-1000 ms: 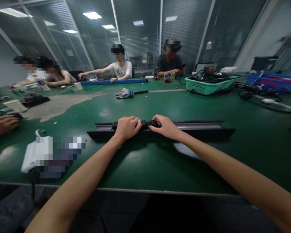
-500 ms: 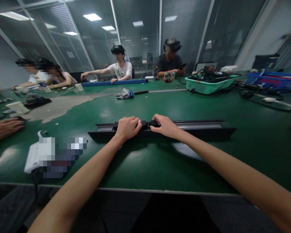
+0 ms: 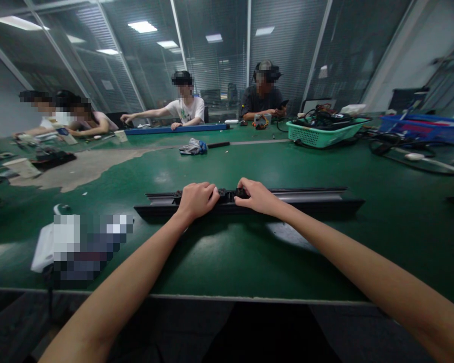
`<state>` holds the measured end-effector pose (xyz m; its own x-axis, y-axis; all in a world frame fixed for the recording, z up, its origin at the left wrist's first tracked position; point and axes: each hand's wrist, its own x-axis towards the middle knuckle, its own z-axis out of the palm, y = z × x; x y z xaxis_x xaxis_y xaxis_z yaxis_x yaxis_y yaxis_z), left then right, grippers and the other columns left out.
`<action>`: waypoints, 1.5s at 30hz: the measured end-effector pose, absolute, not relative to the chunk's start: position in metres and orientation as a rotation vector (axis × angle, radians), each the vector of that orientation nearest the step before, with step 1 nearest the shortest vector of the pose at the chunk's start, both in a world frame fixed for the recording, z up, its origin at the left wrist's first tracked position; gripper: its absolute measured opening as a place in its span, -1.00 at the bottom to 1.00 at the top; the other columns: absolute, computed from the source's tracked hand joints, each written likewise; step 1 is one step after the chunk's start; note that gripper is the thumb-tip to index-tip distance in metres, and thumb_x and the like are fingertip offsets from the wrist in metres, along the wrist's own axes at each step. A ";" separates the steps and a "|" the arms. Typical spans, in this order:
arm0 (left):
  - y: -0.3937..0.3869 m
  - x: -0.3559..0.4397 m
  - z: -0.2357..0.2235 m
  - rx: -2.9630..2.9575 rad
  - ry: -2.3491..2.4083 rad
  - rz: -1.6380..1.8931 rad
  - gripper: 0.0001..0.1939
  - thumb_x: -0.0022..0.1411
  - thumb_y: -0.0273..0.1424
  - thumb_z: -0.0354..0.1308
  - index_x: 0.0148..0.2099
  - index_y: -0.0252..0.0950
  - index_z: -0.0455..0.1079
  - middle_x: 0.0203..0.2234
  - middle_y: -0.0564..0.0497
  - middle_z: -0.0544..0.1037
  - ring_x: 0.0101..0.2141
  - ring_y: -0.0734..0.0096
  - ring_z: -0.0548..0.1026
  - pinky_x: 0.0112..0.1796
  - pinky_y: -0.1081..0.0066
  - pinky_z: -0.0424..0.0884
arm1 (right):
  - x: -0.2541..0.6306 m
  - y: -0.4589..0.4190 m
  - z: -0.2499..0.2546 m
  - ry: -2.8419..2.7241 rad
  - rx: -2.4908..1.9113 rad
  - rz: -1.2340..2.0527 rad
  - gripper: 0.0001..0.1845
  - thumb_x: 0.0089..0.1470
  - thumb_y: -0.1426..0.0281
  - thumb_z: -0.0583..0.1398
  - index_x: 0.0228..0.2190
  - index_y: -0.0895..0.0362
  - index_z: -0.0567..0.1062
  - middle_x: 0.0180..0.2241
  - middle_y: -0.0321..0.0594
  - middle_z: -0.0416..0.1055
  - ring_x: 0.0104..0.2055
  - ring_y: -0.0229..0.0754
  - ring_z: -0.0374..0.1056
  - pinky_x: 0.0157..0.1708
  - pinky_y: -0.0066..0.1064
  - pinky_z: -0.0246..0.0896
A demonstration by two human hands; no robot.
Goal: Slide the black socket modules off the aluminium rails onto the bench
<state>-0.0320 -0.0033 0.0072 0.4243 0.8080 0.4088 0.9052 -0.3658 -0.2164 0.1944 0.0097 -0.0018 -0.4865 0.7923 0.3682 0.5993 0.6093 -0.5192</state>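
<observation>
A long dark metal rail (image 3: 310, 199) lies crosswise on the green table (image 3: 227, 257) in front of me. A row of small black parts (image 3: 227, 193) sits in its channel near the middle. My left hand (image 3: 195, 199) is curled over the rail and the left end of those black parts. My right hand (image 3: 258, 195) pinches the right end of the same row with thumb and fingers. Both hands touch the rail.
A white, blurred-out object (image 3: 79, 244) lies at my near left. A green basket (image 3: 325, 132) of cables and a blue tray (image 3: 423, 127) stand at the far right, with loose cables (image 3: 412, 151). Several people sit across the table by a blue rail (image 3: 174, 129).
A neighbour's hand at the left edge has pulled out of view. My own hands stay on the rail, almost unmoved.
</observation>
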 end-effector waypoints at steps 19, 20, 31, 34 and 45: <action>-0.002 -0.033 0.006 -2.272 -1.462 -0.336 -0.49 0.46 -0.23 -0.21 -0.29 -0.27 0.52 -0.36 -0.13 0.60 -0.38 0.24 0.50 -0.31 0.27 0.25 | 0.199 0.008 0.006 -2.340 -1.173 0.374 -0.77 0.06 0.27 0.21 -0.30 0.09 0.30 -0.39 -0.23 0.36 -0.37 -0.19 0.19 -0.36 -0.37 0.01; -0.002 -0.033 0.005 -2.273 -1.462 -0.338 -0.49 0.46 -0.23 -0.22 -0.29 -0.27 0.52 -0.36 -0.13 0.60 -0.38 0.23 0.50 -0.31 0.27 0.25 | 0.200 0.008 0.007 -2.341 -1.176 0.393 -0.77 0.04 0.27 0.22 -0.31 0.09 0.30 -0.40 -0.25 0.35 -0.38 -0.20 0.18 -0.37 -0.38 0.01; -0.003 -0.032 0.007 -2.264 -1.447 -0.307 -0.48 0.47 -0.22 -0.23 -0.30 -0.26 0.52 -0.37 -0.11 0.60 -0.40 0.24 0.49 -0.34 0.27 0.23 | 0.212 0.011 0.008 -2.330 -1.159 0.413 -0.76 0.02 0.28 0.24 -0.33 0.08 0.29 -0.41 -0.27 0.36 -0.40 -0.21 0.20 -0.37 -0.38 0.03; -0.002 -0.033 0.006 -2.265 -1.454 -0.306 -0.48 0.47 -0.22 -0.22 -0.29 -0.26 0.53 -0.37 -0.12 0.59 -0.40 0.25 0.49 -0.33 0.28 0.25 | 0.216 0.011 0.010 -2.334 -1.181 0.431 -0.76 0.01 0.27 0.24 -0.33 0.07 0.29 -0.42 -0.28 0.36 -0.40 -0.21 0.22 -0.38 -0.39 0.04; -0.002 -0.032 0.006 -2.250 -1.453 -0.295 -0.47 0.47 -0.23 -0.24 -0.29 -0.27 0.52 -0.37 -0.11 0.60 -0.41 0.25 0.48 -0.34 0.27 0.22 | 0.237 0.018 0.023 -2.478 -1.198 0.557 -0.68 0.07 0.17 0.28 -0.26 0.08 0.34 -0.42 -0.30 0.35 -0.40 -0.20 0.23 -0.36 -0.38 0.05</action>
<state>-0.0322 -0.0024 0.0060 0.4242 0.8088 0.4073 0.9036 -0.3488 -0.2486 0.2374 0.0179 0.0225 -0.5911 0.7970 0.1242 0.6670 0.5695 -0.4803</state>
